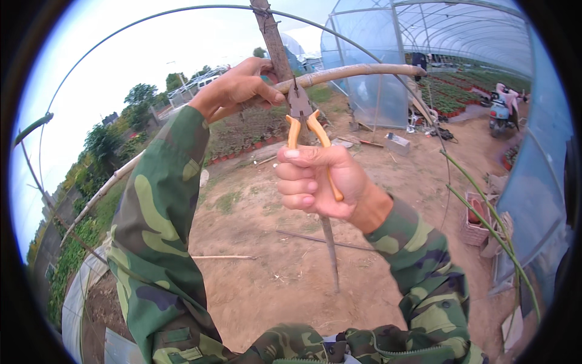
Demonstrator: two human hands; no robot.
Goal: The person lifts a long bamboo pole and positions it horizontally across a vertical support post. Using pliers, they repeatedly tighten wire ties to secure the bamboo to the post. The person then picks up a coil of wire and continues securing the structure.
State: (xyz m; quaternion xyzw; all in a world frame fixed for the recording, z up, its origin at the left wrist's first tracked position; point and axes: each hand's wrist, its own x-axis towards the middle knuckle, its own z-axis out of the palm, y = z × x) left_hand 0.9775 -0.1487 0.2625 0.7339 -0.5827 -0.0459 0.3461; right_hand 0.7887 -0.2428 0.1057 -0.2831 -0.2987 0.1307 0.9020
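My right hand [321,181] is closed round the orange handles of a pair of pliers [300,106], held upright in front of me. The jaws meet a thin dark wire [295,84] where a pale wooden pole [354,70] crosses an upright wooden post [274,45]. Just left of that crossing, my left hand [239,88] grips the pole, its thumb lying along the near side. Some of its fingers are hidden behind the pole and post. Both my forearms are in camouflage sleeves.
A thin bent rod [151,17] arches overhead. On the right, plastic greenhouse sheeting [536,194] stands near a crate [476,224] and green stems [491,224]. A scooter [502,112] is parked farther back. Sticks [321,239] and a grey block [397,144] lie on the dirt.
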